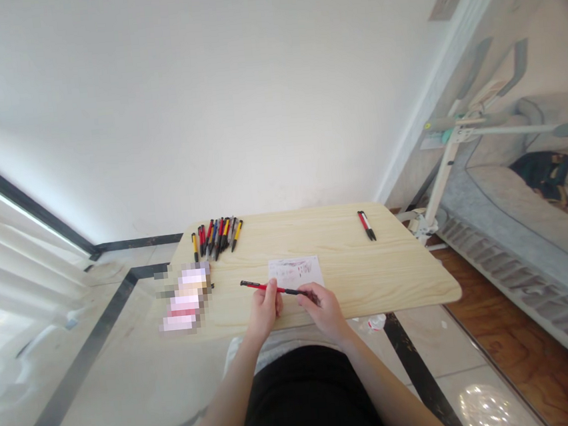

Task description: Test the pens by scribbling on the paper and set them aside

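A red and black pen (257, 284) is held nearly level between my two hands, above the near part of the table. My left hand (265, 306) grips the red barrel, thumb on top. At the black tip end, the fingers of my right hand (322, 305) are closed on the pen. Beneath them lies a sheet of white paper (279, 267) with dark and reddish scribbles on it; my hands cover its lower part.
Several red, yellow and black pens (218, 236) lie in a pile at the table's back left. Two more pens (366, 226) rest at the back right of the wooden table (400, 275). A blurred-out pinkish item (186, 299) is on the left edge. A white metal stand (442, 181) rises beyond the right side.
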Motion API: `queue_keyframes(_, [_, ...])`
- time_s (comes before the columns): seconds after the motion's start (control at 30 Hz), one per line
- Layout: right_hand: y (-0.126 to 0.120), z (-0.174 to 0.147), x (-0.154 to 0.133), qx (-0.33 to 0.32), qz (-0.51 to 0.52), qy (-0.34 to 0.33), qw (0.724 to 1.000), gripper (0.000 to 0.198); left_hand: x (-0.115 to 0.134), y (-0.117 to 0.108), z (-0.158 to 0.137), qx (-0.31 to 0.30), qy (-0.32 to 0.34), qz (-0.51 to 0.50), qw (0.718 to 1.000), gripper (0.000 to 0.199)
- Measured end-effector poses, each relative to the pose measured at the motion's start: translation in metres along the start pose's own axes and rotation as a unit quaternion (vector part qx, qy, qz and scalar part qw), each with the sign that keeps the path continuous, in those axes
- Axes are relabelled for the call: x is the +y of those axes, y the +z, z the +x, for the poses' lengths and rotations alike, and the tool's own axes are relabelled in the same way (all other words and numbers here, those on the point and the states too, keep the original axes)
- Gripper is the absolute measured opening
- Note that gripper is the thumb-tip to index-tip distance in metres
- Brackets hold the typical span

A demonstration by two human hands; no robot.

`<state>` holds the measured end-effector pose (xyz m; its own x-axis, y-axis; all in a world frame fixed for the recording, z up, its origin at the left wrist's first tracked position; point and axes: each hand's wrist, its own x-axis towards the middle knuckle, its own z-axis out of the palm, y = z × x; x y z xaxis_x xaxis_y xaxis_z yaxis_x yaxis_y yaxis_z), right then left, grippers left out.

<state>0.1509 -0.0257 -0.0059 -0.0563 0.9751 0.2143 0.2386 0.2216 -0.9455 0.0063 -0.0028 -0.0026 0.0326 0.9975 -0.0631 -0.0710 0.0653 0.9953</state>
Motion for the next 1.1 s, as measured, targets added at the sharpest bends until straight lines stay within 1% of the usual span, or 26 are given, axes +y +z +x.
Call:
queue_keyframes(0.2, [0.002, 0.002, 0.003, 0.011, 0.032, -0.004, 0.999, 0.016, -0.004, -0.002, 0.000, 0.001, -0.001, 0.009, 1.000, 0.053])
queue_keyframes(0.33, [0.004, 0.003, 0.005, 0.015, 0.035, 0.002, 0.999, 0.024, -0.002, -0.001, 0.000, 0.000, 0.001, -0.004, 1.000, 0.053])
queue_keyframes(0.4, [0.004, 0.002, 0.003, 0.018, 0.033, 0.006, 0.999, 0.024, 0.000, 0.000, -0.001, 0.006, -0.004, -0.009, 1.000, 0.053])
queue_keyframes(0.5, [0.003, 0.001, -0.002, 0.014, 0.011, 0.006, 1.000, 0.025, 0.002, 0.001, -0.001, 0.010, -0.013, -0.004, 1.000, 0.053])
queue_keyframes(0.67, [0.002, 0.001, -0.009, 0.010, -0.042, -0.001, 0.999, 0.037, 0.002, 0.000, -0.001, 0.006, -0.007, -0.005, 1.000, 0.053])
queue_keyframes(0.93, [0.001, 0.000, -0.011, 0.001, -0.054, -0.008, 0.999, 0.033, -0.001, 0.000, 0.000, 0.004, 0.004, -0.014, 1.000, 0.054])
queue_keyframes(1.1, [0.000, 0.000, -0.013, -0.003, -0.058, -0.011, 0.998, 0.032, -0.004, -0.001, 0.000, 0.005, 0.009, -0.001, 1.000, 0.055])
